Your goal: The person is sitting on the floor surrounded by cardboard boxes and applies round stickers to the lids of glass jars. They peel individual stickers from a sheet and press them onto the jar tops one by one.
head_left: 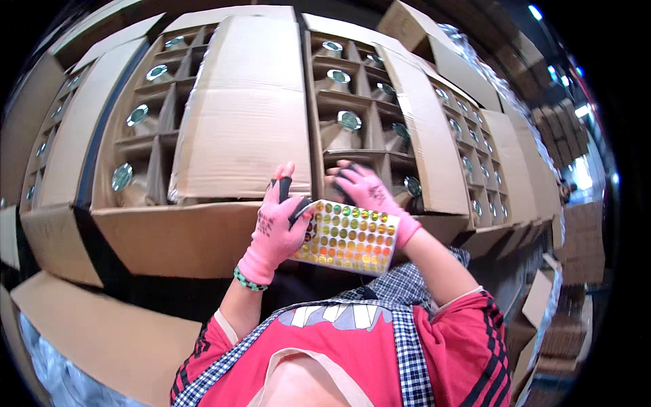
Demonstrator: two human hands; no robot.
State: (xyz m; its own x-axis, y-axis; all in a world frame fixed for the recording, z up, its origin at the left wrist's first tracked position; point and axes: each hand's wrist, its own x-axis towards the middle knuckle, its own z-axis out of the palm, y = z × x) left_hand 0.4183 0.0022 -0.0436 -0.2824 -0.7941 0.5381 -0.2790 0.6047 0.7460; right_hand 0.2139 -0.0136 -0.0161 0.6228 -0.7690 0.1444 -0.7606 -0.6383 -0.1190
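My left hand [277,227], in a pink glove with dark fingertip coverings, grips the left edge of a sticker sheet [349,237]. Rows of shiny round gold, green and orange stickers cover this white sheet. My right hand [366,190], gloved in the same way, reaches over the near compartment of an open cardboard box [315,122]. Its fingers are blurred, and whether they hold anything cannot be made out. Just beyond it, a bottle [349,122] with a round silvery-green top stands in a divider cell. Another bottle [411,186] is to the right of that hand.
A closed cardboard flap [247,108] lies over the middle of the boxes. More divided boxes of bottles stand left [139,119] and right [475,146]. Behind my left arm is a large cardboard flap [102,332] beside clear plastic wrapping [57,373]. Stacked cartons [583,237] stand at far right.
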